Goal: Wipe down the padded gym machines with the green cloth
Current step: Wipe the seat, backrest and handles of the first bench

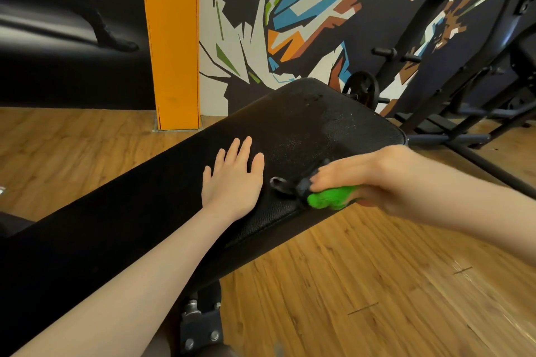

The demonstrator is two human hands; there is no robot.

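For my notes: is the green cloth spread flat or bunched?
Bunched: the cloth shows as a lump under the right hand on the bench.

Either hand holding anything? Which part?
The right hand grips the bunched green cloth in its fingers, a green wad poking out at the fingertips. The left hand holds nothing; it lies flat on the black bench pad.

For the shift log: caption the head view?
Left hand flat on black bench pad; right hand presses green cloth.

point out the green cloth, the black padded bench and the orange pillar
green cloth [330, 197], head view, bunched part under the right hand
black padded bench [304, 122], head view, upper pad surface
orange pillar [174, 38], head view, front face
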